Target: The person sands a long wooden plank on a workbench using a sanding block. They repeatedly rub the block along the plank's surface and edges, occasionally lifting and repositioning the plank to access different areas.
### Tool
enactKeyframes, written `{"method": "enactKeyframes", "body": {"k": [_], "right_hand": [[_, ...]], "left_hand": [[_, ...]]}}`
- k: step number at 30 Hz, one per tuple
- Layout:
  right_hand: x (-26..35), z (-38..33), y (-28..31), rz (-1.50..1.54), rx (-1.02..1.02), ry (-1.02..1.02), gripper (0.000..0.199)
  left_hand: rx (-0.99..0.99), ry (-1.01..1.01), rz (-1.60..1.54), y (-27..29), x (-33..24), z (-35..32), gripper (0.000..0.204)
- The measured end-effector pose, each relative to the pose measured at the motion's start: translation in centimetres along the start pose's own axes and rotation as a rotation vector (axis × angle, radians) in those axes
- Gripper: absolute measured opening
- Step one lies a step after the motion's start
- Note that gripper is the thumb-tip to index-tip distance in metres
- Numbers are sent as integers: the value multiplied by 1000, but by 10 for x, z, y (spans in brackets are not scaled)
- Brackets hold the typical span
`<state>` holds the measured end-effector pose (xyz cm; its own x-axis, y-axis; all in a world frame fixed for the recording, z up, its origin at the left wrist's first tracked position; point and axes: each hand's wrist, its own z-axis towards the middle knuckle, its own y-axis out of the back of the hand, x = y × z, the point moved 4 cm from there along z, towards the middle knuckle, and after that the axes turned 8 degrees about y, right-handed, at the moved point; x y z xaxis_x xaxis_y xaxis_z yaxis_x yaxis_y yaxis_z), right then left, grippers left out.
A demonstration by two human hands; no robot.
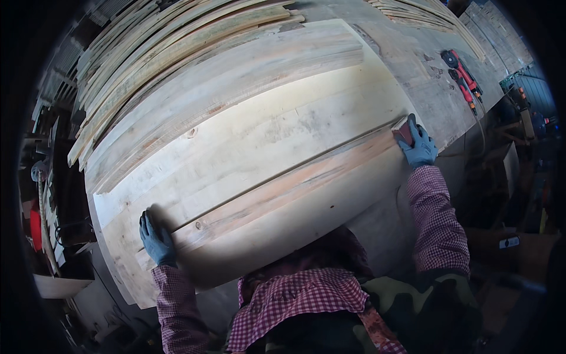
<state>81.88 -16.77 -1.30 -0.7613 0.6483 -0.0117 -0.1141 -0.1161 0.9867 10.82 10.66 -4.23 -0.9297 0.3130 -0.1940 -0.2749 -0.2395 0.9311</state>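
Note:
A narrow plank (295,185) with pinkish streaks and a knot lies slantwise across a wide pale wooden panel (283,133). At its right end my right hand (420,148), in a blue-grey glove, is closed on a reddish-brown sanding block (404,131) that touches the wood. My left hand (157,241), gloved alike, rests over the plank's left end. Its fingers are stretched out and point away from me. A dark gap runs along the plank's far edge.
Beyond the panel lie more pale boards (236,82) and a stack of long wooden strips (177,56). Two red-and-black power tools (463,79) sit on the worktable (407,65) at the right, a hose trailing from them. More strips (418,15) lie at the far right.

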Motion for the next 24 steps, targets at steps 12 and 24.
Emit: {"method": "enactKeyframes", "body": {"k": [12, 24], "right_hand": [[445, -141, 44, 250, 269, 994, 87], [10, 29, 2, 120, 19, -265, 88]], "left_hand": [[45, -50, -49, -11, 4, 10, 56], [-20, 44, -63, -5, 42, -11, 54]]}}
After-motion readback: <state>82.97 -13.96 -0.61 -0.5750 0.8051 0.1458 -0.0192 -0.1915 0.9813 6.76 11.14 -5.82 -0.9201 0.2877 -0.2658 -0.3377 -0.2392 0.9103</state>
